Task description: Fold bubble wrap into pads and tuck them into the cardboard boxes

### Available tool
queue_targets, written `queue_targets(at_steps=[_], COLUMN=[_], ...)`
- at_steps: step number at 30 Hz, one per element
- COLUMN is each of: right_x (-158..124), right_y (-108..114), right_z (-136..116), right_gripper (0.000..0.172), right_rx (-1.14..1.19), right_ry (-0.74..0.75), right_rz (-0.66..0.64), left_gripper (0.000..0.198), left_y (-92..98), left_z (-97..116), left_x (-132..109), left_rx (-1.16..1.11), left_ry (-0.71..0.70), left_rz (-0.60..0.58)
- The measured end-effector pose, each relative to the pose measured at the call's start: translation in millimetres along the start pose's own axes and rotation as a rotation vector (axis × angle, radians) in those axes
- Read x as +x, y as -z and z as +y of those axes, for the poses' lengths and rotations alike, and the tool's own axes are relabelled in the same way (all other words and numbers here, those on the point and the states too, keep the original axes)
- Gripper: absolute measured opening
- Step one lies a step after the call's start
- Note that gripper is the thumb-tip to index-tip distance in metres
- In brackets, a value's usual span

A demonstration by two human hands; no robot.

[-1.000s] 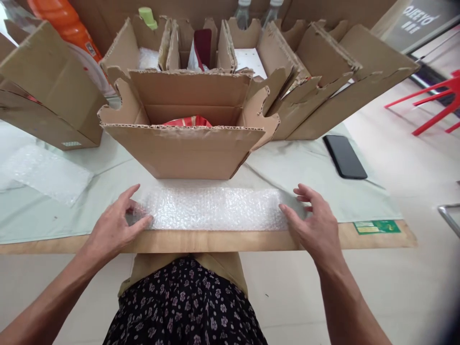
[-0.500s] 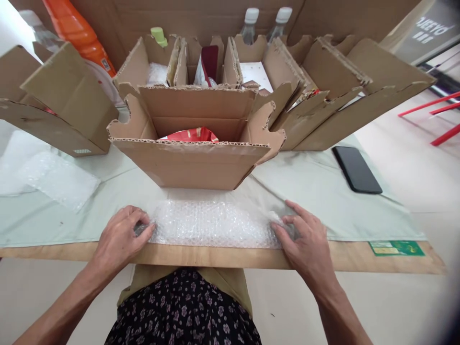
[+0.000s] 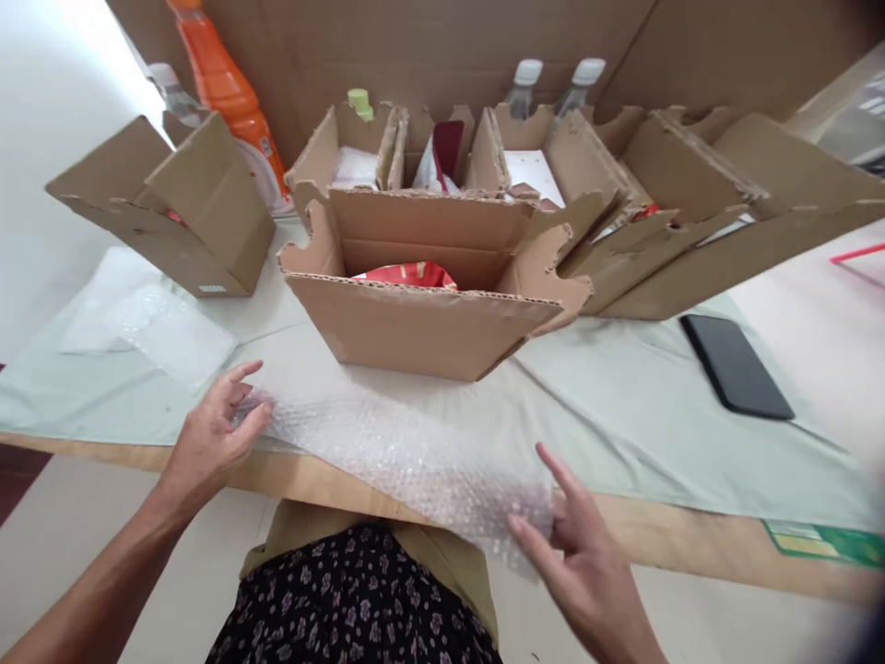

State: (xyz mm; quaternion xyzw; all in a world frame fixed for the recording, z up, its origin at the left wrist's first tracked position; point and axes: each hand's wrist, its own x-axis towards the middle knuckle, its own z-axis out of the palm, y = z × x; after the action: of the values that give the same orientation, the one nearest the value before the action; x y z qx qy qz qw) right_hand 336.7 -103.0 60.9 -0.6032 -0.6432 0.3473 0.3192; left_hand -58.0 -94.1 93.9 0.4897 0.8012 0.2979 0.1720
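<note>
A long strip of bubble wrap (image 3: 407, 452) stretches slantwise between my two hands, its right part hanging past the table's front edge. My left hand (image 3: 218, 429) pinches its left end between thumb and fingers, over the green cloth. The right end is gripped by my right hand (image 3: 573, 544), with the thumb on top and the index finger stretched out; its other fingers are partly hidden. Just beyond the strip stands an open cardboard box (image 3: 415, 327) with a red packet (image 3: 407, 274) inside.
Several open cardboard boxes stand behind, one more (image 3: 207, 217) at the left beside an orange bottle (image 3: 231, 92). Loose bubble wrap sheets (image 3: 172, 332) lie at left, a black phone (image 3: 737, 367) at right. A green card (image 3: 822, 541) sits by the wooden edge (image 3: 664, 535).
The bubble wrap now slants, its right end lowered toward me and over the edge. My right hand has moved nearer me, my left hand slightly leftward. The view has shifted left.
</note>
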Motion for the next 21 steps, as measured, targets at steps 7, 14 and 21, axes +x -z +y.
queue_targets(at_steps=[7,14,21], right_x=[-40,-27,-15], right_y=[-61,-136,-146], right_z=[-14,-76,-82], right_gripper=[0.042,0.073,0.080], right_rx=[0.134,0.355,0.582], right_ry=[0.253,-0.200,-0.256], right_rz=[-0.352,-0.858,-0.971], left_gripper=[0.056,0.056,0.030], left_y=[25.7,25.7,18.6], left_z=[-5,33,-23], left_x=[67,154,33], left_rx=[0.294,0.476,-0.144], left_ry=[-0.161,-0.489,-0.596], left_rz=[-0.026,0.071,-0.294])
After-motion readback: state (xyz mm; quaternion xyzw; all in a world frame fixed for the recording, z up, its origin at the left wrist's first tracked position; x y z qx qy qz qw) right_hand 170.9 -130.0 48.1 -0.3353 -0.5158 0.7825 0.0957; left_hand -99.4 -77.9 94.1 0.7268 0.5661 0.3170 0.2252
